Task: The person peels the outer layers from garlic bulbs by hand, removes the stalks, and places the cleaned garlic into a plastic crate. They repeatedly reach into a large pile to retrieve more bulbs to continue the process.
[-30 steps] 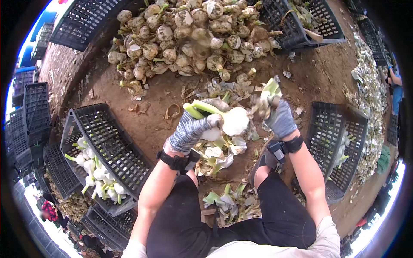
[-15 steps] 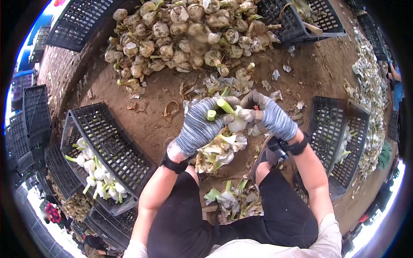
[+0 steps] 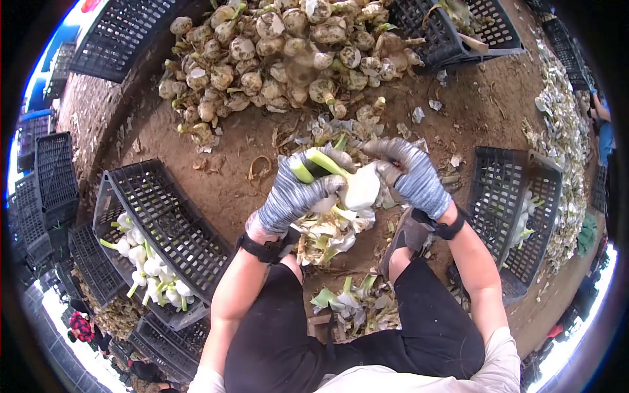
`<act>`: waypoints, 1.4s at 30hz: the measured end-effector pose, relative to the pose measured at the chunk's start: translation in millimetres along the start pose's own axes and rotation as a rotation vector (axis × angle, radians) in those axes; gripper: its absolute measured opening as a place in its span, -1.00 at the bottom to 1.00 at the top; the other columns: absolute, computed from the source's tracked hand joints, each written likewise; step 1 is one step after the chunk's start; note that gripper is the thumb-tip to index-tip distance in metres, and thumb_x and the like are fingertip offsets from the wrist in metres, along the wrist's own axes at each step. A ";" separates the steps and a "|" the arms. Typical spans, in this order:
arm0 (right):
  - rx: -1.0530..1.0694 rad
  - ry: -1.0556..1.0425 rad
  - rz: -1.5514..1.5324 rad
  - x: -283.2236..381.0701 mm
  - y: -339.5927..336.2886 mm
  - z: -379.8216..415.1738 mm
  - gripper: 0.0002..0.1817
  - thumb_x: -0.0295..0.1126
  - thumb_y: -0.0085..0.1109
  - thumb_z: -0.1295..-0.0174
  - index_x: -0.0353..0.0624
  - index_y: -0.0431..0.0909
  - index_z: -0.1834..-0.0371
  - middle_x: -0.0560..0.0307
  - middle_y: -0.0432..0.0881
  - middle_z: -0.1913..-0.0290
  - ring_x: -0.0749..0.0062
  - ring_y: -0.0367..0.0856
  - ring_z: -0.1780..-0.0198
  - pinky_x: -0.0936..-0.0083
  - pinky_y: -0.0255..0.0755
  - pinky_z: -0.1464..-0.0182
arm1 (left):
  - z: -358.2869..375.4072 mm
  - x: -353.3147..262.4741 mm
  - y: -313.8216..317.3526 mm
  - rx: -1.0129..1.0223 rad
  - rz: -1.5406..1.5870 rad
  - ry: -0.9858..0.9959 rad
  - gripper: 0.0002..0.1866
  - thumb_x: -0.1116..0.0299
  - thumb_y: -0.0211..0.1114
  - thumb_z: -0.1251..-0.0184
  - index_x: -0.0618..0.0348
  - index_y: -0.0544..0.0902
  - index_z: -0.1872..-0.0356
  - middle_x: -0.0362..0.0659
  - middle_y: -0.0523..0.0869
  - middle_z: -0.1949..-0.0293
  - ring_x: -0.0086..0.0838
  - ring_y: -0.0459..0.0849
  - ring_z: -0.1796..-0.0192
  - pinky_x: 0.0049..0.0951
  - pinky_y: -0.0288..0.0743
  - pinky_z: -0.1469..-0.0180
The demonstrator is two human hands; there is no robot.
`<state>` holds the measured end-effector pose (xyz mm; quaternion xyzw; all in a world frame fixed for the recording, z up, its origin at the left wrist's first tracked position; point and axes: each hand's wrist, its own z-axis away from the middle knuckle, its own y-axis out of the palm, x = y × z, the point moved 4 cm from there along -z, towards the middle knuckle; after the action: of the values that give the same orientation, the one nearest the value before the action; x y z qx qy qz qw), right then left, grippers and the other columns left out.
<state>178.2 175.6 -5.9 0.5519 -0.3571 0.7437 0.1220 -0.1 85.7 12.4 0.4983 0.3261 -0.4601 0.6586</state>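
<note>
My left hand (image 3: 293, 193), in a grey striped glove, grips a white onion bulb (image 3: 362, 187) by its green stalk (image 3: 313, 164). My right hand (image 3: 409, 173), gloved the same way, is closed on the bulb's right side and its outer skin. Both hands are above a heap of peeled skins and green trimmings (image 3: 331, 229) between my knees. A large pile of dirty, unpeeled onions (image 3: 282, 52) lies on the soil ahead.
A black crate (image 3: 157, 223) at my left holds cleaned white onions (image 3: 147, 268). Another black crate (image 3: 517, 216) with a few onions stands at my right. Empty crates (image 3: 124, 33) line the far side, and a ridge of peelings (image 3: 567, 137) runs along the right.
My right hand dropped a torn-off strip of skin, came back to the bulb and now holds its right side. The left hand turned the bulb and raised it slightly.
</note>
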 end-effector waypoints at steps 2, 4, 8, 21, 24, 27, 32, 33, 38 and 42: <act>0.138 -0.078 0.185 -3.3 9.3 9.3 -0.65 -0.59 0.09 0.02 -0.19 0.56 0.09 0.00 0.59 0.29 0.24 0.59 0.21 0.40 0.47 0.11 | -3.3 22.0 -5.4 -0.069 0.151 -0.017 -0.59 0.35 0.40 -0.10 0.25 0.53 0.04 -0.11 0.65 0.13 -0.43 0.63 0.14 -0.49 0.52 0.07; 0.253 -0.039 -0.198 -4.3 26.6 31.5 -0.70 -0.59 0.18 0.03 -0.24 0.59 0.16 0.05 0.61 0.35 0.37 0.59 0.24 0.43 0.48 0.14 | -2.9 33.3 -4.0 -0.202 0.425 -0.090 -0.54 0.34 0.40 -0.10 0.23 0.48 -0.03 -0.12 0.63 0.10 -0.44 0.62 0.11 -0.47 0.54 0.09; 0.276 0.164 -0.922 40.4 -24.1 35.5 -0.71 -0.51 0.27 -0.02 -0.30 0.59 0.13 0.13 0.64 0.29 0.51 0.59 0.37 0.58 0.53 0.25 | -0.6 66.6 -15.8 -0.319 0.576 -0.239 -0.61 0.38 0.38 -0.13 0.25 0.53 0.03 -0.14 0.66 0.19 -0.50 0.67 0.18 -0.52 0.60 0.20; -0.188 -0.024 0.003 13.1 17.2 -7.2 -0.78 -0.43 0.15 -0.12 -0.23 0.50 0.16 -0.07 0.59 0.27 0.13 0.59 0.24 0.37 0.46 0.17 | 8.2 53.6 -17.0 -0.508 0.404 -0.150 -0.70 0.46 0.31 -0.20 0.21 0.51 0.05 -0.15 0.66 0.21 -0.47 0.66 0.23 -0.50 0.59 0.21; -0.125 0.102 0.209 -49.6 6.5 -14.9 -0.83 -0.41 0.12 -0.12 -0.22 0.56 0.26 -0.11 0.61 0.35 0.06 0.60 0.28 0.31 0.47 0.18 | 12.8 51.4 -19.5 -0.511 0.475 -0.160 -0.71 0.48 0.30 -0.21 0.20 0.51 0.04 -0.16 0.66 0.23 -0.48 0.66 0.23 -0.51 0.60 0.22; 0.309 0.168 0.442 -53.3 14.0 -10.9 -0.78 -0.32 0.20 -0.10 -0.22 0.60 0.27 -0.12 0.63 0.27 0.05 0.61 0.23 0.33 0.48 0.15 | 19.9 45.9 -25.2 -0.511 0.587 -0.212 -0.68 0.46 0.29 -0.20 0.21 0.49 0.02 -0.18 0.65 0.24 -0.49 0.66 0.24 -0.53 0.59 0.22; -0.046 0.368 0.357 -94.9 -0.5 -33.9 -0.53 -0.15 0.30 -0.07 -0.19 0.54 0.01 -0.12 0.65 0.21 0.12 0.62 0.14 0.34 0.47 0.06 | 84.4 -45.9 -56.7 -0.809 0.050 0.063 -0.67 0.39 0.31 -0.13 0.23 0.53 0.07 -0.14 0.63 0.29 -0.49 0.63 0.21 -0.52 0.55 0.19; -0.118 0.490 0.440 -81.9 -7.9 -45.0 -0.45 -0.11 0.29 -0.10 -0.24 0.46 -0.07 -0.15 0.64 0.19 0.14 0.62 0.13 0.32 0.47 0.05 | 108.8 -62.2 -72.2 -0.912 -0.124 0.173 -0.68 0.40 0.31 -0.12 0.25 0.55 0.09 -0.13 0.63 0.29 -0.48 0.63 0.21 -0.50 0.54 0.18; -0.259 0.500 0.481 -104.3 -12.2 -96.3 -0.34 0.01 0.30 -0.03 -0.39 0.45 0.01 -0.28 0.59 0.16 -0.11 0.56 0.09 0.21 0.43 0.03 | 262.0 -95.7 -174.7 -1.417 -0.860 0.234 -0.71 0.48 0.28 -0.24 0.29 0.53 0.02 -0.11 0.63 0.11 -0.46 0.62 0.10 -0.49 0.54 0.01; -0.456 0.366 0.435 -148.1 13.8 -106.8 -0.43 -0.01 0.33 -0.01 -0.34 0.50 0.18 -0.22 0.62 0.29 -0.16 0.57 0.18 0.19 0.45 0.12 | 268.7 -105.6 -178.0 -1.525 -1.053 0.271 -0.57 0.52 0.29 -0.20 0.21 0.45 -0.12 -0.08 0.50 -0.11 -0.38 0.46 -0.15 -0.40 0.36 -0.22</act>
<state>145.4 268.3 -160.4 0.2793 -0.5951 0.7399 0.1426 -212.0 -155.8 120.9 -0.2307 0.7973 -0.2991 0.4707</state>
